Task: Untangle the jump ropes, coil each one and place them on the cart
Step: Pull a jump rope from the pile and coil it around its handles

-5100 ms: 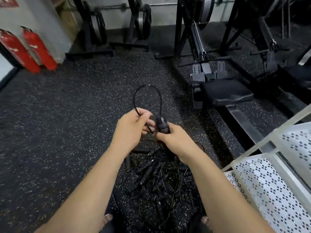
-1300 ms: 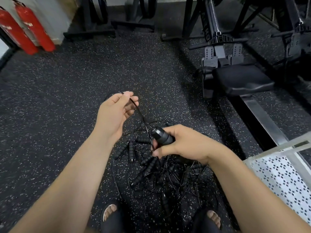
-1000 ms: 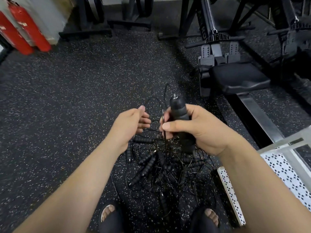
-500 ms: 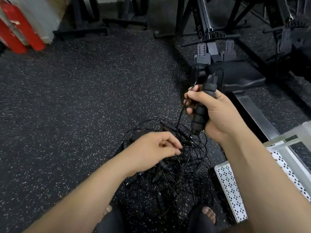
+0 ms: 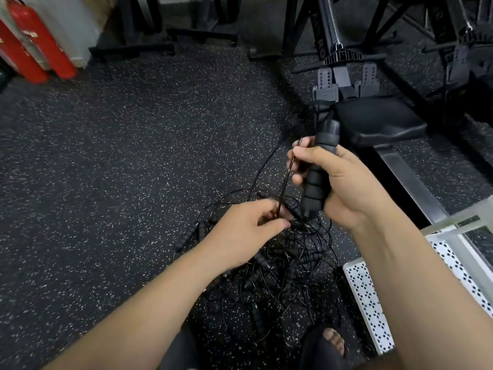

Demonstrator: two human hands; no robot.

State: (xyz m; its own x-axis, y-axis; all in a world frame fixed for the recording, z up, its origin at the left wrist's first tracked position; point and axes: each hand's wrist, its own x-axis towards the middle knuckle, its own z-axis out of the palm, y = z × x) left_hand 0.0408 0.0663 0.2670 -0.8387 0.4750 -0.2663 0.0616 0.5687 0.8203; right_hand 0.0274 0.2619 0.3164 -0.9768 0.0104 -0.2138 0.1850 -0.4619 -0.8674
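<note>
Head view: one camera looks down at both hands over the floor (image 5: 133,156).
Right hand (image 5: 344,188): fingers curl round a handle (image 5: 318,166), gripping its middle.
Handle axis: near upright, leaning a little right – capped end up toward the rower seat (image 5: 378,124), other end down at the pile (image 5: 288,263).
Left hand (image 5: 240,233): thumb and fingertips pinch a thin cord (image 5: 282,182), just above the pile.
Cord: runs taut from the right hand's fingers down to the left.
Pile: tangled ropes and handles on the floor, between the hands and a foot (image 5: 333,343).
Cart (image 5: 368,297): white, perforated – right of the pile, apart from both hands.
Far left: red extinguishers (image 5: 40,46).
</note>
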